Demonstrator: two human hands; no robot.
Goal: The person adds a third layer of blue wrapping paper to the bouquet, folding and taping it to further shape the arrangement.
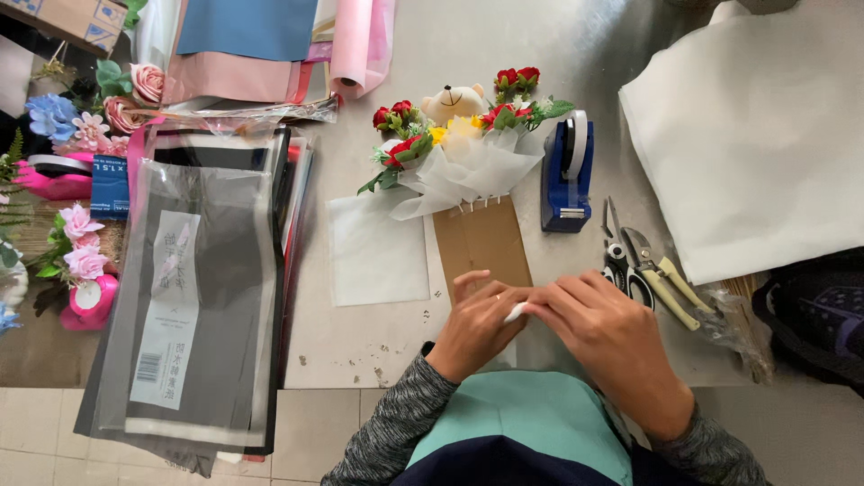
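Observation:
My left hand (pixel 474 319) and my right hand (pixel 605 335) meet at the near edge of the grey table (pixel 576 54), pinching a small white piece (pixel 515 312) between their fingers. Just beyond them lies a brown cardboard sheet (pixel 484 241). On its far end rests a small bouquet (pixel 463 148) with red and yellow flowers, a cream teddy bear (pixel 454 101) and white tissue wrap. A white square sheet (pixel 376 247) lies left of the cardboard.
A blue tape dispenser (pixel 567 175) stands right of the bouquet, with scissors (pixel 623 256) and pruning shears (pixel 664 279) beside it. White paper (pixel 756 144) covers the right. Packaged wrapping sheets (pixel 193 288) lie left, artificial flowers (pixel 81 117) and paper rolls (pixel 360 45) beyond.

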